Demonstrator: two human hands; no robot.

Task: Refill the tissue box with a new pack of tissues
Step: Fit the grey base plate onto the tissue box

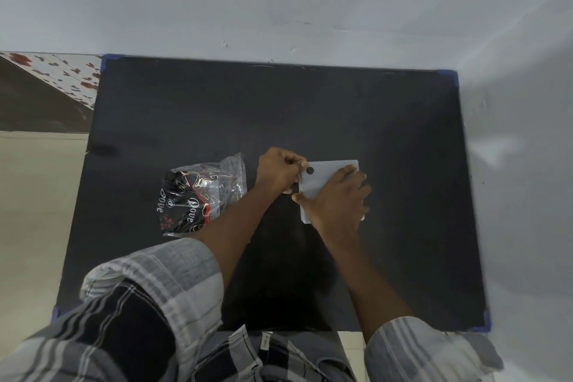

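now working at the grey tissue box (324,178), low and flat on the black table (217,108), near its middle. right hand (339,200) spread flat over the box lid, pressing it down, fingers open and clamped on nothing. left hand (279,172) closed at the left edge of the box, fingertips pinched on the edge near a small round hole; cannot tell if gripping the lid or only the side. both hands close together, almost touching over the box.

plastic bag (198,195) with dark print lying just left of the left hand, crumpled, apart from the box; cannot tell if the tissues still inside it.

probably fitting or loosening the lid. possible trouble from here: too hard a pull with the left hand while the right presses, so the lid bends or jumps off; box sliding on the smooth table if the press weakens; left forearm brushing the bag and pushing it away.
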